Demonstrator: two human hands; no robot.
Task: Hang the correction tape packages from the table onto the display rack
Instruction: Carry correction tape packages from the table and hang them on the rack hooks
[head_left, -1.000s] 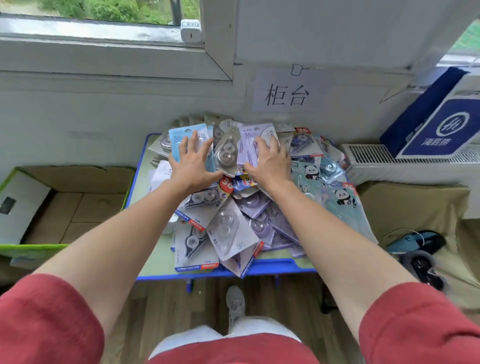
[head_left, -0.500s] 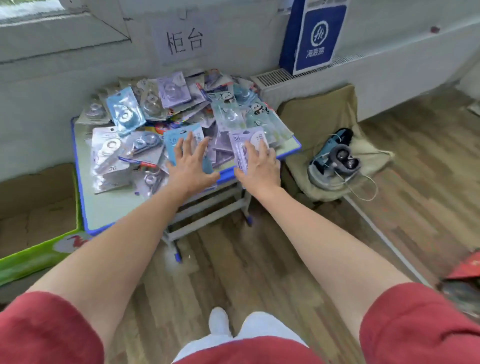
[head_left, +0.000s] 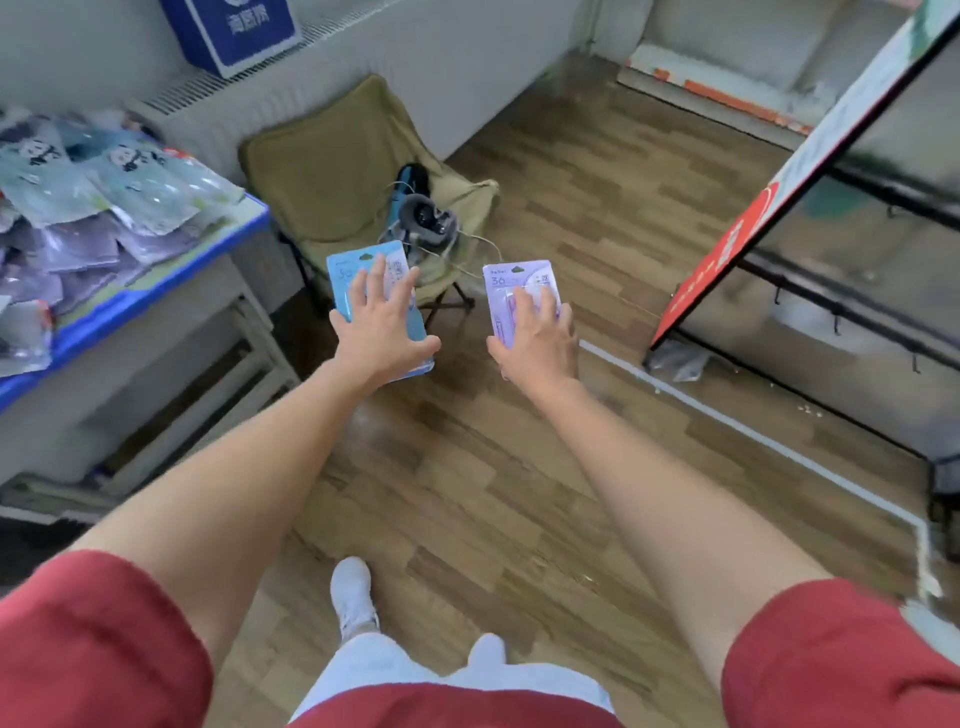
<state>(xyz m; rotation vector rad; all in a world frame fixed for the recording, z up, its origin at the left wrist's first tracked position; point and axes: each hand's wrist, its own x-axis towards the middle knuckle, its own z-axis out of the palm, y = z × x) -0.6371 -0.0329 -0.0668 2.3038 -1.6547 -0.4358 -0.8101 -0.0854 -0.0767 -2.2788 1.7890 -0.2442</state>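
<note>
Blue-carded and purple-carded, two correction tape packages are now out over the wooden floor (head_left: 597, 171). Half a second ago both hands were above the heap on the table. The view has since swung right: the table (head_left: 156, 291) sits at the left edge of the frame, and the display rack (head_left: 841, 312) has come in at the right.

The left hand (head_left: 382, 332) holds the blue correction tape package (head_left: 345, 283) with fingers spread across its face. The right hand (head_left: 537, 340) grips the purple correction tape package (head_left: 506, 283) in the same way. How the thumbs lie underneath cannot be seen. Both packages are in the air near the middle of the frame, well apart from each other, between the table and the rack.

"36" is printed at the top of the purple card. The blue card carries a similar number, half hidden by fingers. A blue box (head_left: 234, 26) at the upper left bears white Chinese characters, cut off by the frame edge. A red and white sign panel (head_left: 727, 249) leans along the rack; its writing is too blurred to read.

The table carries the remaining pile of packages (head_left: 104, 208), the teal ones printed with pandas and purple ones beneath. An olive folding chair (head_left: 322, 166) beside the table holds a dark device (head_left: 426, 218) with loose cables.
</note>
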